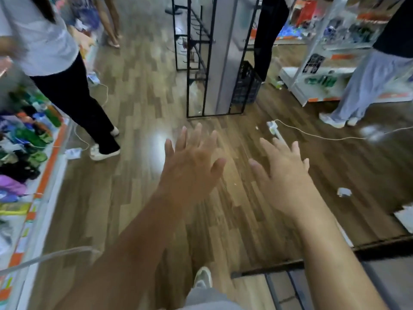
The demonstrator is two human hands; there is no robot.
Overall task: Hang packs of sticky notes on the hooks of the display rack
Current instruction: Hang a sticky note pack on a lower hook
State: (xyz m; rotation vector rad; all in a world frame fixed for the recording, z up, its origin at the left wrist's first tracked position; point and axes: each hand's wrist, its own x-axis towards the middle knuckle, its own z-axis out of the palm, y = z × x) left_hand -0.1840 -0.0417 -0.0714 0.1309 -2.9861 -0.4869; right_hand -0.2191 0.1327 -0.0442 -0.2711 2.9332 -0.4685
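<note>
Nearest to us, low in the frame, our left hand (pixel 192 162) and right hand (pixel 283 173) stretch forward over the floor (pixel 143 104), backs up. Each grip is wide, fingers spread, and holds nothing. We see no pack of sticky notes anywhere in view; if packs lie among the blurred goods on the shelf (pixel 29 139) at the left edge, we cannot tell. So the first risk is simple: we reach the rack with nothing to hang.

Just past the hands, right of centre, a cable (pixel 312 134) runs across the floor from a white plug (pixel 272 127), and a scrap (pixel 344 191) lies at the right. We judge these a trip hazard if we step forward without looking down.

Farther on, top centre, stands the black rack (pixel 202 63), its hooks thin and blurred. People stand to either side of it, so we could bump someone in the narrow aisle, or snag a sleeve on a hook.
</note>
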